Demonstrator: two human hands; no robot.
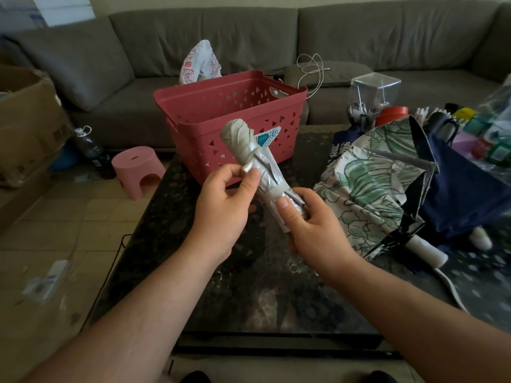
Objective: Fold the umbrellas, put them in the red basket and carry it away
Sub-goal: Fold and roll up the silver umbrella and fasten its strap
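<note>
The right hand grips the lower end of a rolled grey umbrella while the left hand pinches its strap, seemingly fastening it above the tabletop, so next it likely goes into the red basket just behind.

The grey folded umbrella has its handle end buried under the right hand's fingers. Right of them, the leaf-print umbrella overlaps the navy umbrella, and the bottles beyond blur together.
</note>
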